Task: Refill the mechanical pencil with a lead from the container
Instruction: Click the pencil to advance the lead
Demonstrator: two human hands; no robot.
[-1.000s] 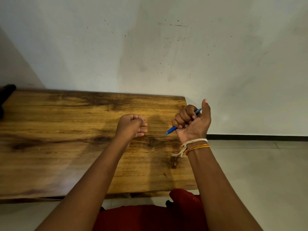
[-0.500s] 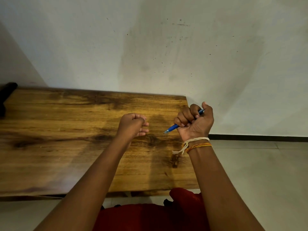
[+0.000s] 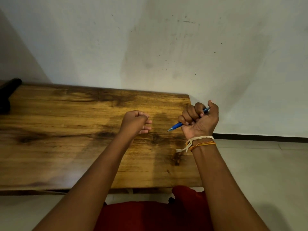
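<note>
My right hand [image 3: 199,120] is gripping the blue mechanical pencil [image 3: 177,126] in a closed fist, fingers wrapped round the barrel, thumb raised over the cap end. The tip is pointing down and left, toward my left hand [image 3: 135,122], and is hanging clear of the wooden table [image 3: 66,147]. My left hand is curling loosely, fingertips drawn together as if pinching something; whether a lead is between them I cannot tell, it being too fine to resolve. No lead container is showing anywhere in view.

Judgement: I am standing at the clicking or checking step, with the thumb placed to press the cap. The next move is calling for a steady barrel and a light, straight push, since a lead would snap under any side load.

The pencil is sitting near the table's right edge, beyond which the tiled floor [image 3: 258,172] is dropping away; anything slipping there would be falling off. Open board is lying to the left. A dark object [image 3: 8,90] is resting at the far left corner, well apart.
</note>
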